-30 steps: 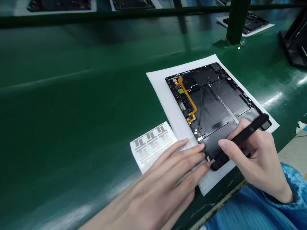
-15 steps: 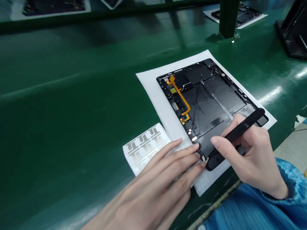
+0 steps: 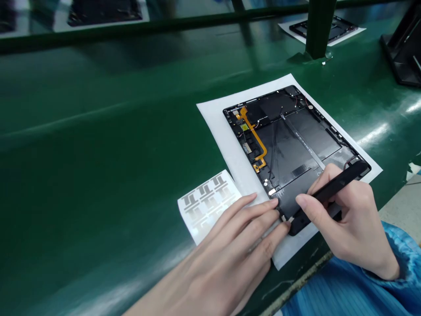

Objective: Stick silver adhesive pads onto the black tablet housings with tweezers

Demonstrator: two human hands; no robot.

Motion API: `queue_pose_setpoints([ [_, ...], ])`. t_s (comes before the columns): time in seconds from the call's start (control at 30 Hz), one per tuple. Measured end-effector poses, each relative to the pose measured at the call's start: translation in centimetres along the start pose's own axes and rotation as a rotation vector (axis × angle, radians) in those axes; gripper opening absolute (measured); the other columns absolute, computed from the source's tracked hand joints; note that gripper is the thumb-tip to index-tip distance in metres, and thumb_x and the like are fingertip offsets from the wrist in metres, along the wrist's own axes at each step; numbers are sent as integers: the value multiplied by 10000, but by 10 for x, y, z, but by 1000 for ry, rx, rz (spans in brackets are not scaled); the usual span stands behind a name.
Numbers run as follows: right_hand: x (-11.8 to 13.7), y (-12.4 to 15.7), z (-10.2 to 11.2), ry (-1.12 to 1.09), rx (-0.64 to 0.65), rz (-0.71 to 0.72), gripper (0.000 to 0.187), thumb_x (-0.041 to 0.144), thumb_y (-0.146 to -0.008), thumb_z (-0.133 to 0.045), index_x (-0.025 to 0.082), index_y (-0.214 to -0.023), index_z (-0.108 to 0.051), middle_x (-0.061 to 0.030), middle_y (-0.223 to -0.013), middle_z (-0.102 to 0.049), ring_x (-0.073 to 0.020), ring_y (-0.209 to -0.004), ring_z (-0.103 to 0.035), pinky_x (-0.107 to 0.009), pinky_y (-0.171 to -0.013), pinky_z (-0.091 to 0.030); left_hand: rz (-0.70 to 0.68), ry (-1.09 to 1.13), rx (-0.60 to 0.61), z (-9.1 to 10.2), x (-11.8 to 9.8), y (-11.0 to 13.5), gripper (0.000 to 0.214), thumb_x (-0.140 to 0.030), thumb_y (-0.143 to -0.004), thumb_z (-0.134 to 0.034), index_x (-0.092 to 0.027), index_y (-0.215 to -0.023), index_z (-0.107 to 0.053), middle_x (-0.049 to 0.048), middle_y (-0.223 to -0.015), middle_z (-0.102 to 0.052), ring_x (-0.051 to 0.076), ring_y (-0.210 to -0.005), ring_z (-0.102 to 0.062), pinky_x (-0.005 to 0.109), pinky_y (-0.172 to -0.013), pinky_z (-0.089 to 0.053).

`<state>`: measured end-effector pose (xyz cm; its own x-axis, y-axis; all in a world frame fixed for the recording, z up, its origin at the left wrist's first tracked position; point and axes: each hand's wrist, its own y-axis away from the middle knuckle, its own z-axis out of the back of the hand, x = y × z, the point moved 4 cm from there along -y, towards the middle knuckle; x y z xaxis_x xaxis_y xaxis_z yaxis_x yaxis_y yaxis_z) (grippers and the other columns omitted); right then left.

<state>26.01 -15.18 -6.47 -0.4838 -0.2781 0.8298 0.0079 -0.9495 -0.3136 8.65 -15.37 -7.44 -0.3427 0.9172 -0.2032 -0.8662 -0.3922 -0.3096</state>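
Note:
A black tablet housing (image 3: 296, 145) lies open on a white sheet (image 3: 217, 127), its inside facing up. An orange flex cable (image 3: 259, 142) runs along its left part, and a grey ribbon cable (image 3: 304, 142) crosses the middle. My right hand (image 3: 345, 210) pinches black tweezers (image 3: 342, 182), their tip down at the near corner of the housing. Fingers of my left hand (image 3: 250, 237) lie stretched along the near left edge, fingertips touching it close to that tip. Partly under my left hand is a white sticker sheet (image 3: 204, 202) with grey shapes.
The green bench (image 3: 98, 166) surrounds the work. At the back right, a green post (image 3: 319, 30) stands before another housing (image 3: 344, 28) on white paper. A black stand (image 3: 403, 52) is at the far right. More housings (image 3: 105, 11) lie beyond the rear rail.
The whole scene has shifted slightly right and down in the picture. Both hands keep nearly the same pose, with the tweezers still at the housing's near corner.

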Motion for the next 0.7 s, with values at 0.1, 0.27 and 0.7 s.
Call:
queue_pose_setpoints([
  [0.1, 0, 1, 0, 6, -5, 14, 209, 165, -926, -556, 163, -721, -513, 37, -631, -479, -59, -499, -463, -185, -453, -369, -17, -39, 0, 2, 2, -3, 314, -75, -1018, -371, -102, -1215, -613, 86, -1141, -653, 210, -1192, -551, 371, -1167, -362],
  [0.27, -1, 3, 0, -23, -7, 41, 198, 192, -928, -553, 169, -734, -518, 4, -662, -525, -104, -594, -538, -211, -481, -397, -39, -88, 21, -4, 1, -4, 309, -96, -1026, -368, -93, -1231, -600, 78, -1083, -652, 236, -1136, -555, 427, -1174, -300],
  [0.7, 2, -2, -2, -29, 62, 41, 248, 151, -915, -545, 211, -710, -419, 35, -651, -501, -77, -534, -480, -208, -484, -380, 36, -17, 39, 1, 11, -12, 333, -69, -962, -340, -183, -1110, -615, 55, -927, -627, 227, -935, -592, 400, -1038, -449],
])
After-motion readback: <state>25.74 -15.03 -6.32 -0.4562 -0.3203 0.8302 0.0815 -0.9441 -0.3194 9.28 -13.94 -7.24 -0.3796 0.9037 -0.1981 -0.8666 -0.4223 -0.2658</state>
